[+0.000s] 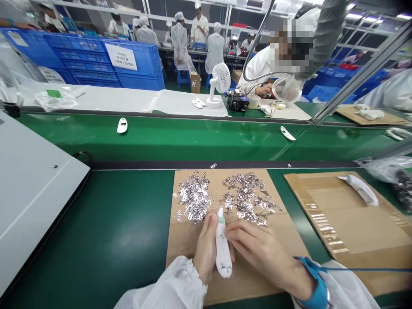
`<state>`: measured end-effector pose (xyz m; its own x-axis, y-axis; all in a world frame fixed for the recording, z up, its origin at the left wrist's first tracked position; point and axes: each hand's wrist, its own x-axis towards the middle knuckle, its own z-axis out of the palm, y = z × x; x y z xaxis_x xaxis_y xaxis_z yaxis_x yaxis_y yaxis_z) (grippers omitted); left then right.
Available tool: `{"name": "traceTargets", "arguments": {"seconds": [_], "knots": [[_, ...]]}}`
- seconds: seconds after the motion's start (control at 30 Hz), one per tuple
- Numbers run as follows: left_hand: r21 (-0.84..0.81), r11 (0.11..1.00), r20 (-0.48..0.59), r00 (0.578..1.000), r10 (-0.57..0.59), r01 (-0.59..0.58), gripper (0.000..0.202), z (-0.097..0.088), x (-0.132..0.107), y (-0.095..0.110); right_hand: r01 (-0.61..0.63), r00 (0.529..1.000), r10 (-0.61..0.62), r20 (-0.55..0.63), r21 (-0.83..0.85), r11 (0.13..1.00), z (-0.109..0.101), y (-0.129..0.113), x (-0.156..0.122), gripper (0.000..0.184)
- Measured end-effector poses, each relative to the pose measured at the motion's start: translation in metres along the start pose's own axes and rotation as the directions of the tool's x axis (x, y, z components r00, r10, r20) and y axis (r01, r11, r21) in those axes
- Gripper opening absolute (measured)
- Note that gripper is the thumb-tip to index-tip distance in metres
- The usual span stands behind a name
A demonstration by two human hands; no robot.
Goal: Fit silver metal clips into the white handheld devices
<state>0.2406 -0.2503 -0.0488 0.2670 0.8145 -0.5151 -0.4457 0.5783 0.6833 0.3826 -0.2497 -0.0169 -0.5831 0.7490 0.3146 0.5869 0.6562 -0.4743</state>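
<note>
Toward six o'clock, above the cardboard (180, 240), the white handheld device (222, 249) lies against the left hand (206, 246), which is wrapped round it from its nine-o'clock side, nozzle (220, 211) pointing to twelve. At the device's two o'clock, the right hand (259, 249) has bunched fingertips (230, 234) at its edge; whether they pinch anything cannot be told. Metal parts (195, 199) lie heaped at eleven and one o'clock.

Two metal-part piles (195, 197), two nozzled devices (222, 253), one fan (221, 78)
</note>
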Motion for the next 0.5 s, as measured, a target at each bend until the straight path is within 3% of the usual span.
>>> {"name": "traceTargets", "arguments": {"seconds": [0.3, 0.5], "knots": [[-0.028, 0.999, -0.032, 0.999, -0.023, 0.022, 0.034, -0.0022, 0.0001, -0.0017, 0.041, 0.999, -0.041, 0.021, -0.002, 0.999, 0.0008, -0.0028, -0.0016, 0.019], [-0.058, 0.998, -0.011, 1.0, -0.014, 0.014, 0.03, -0.0011, 0.0005, 0.0001, -0.127, 0.986, 0.111, 0.124, 0.128, 0.984, -0.0057, -0.0057, -0.0025, 0.024]]}}
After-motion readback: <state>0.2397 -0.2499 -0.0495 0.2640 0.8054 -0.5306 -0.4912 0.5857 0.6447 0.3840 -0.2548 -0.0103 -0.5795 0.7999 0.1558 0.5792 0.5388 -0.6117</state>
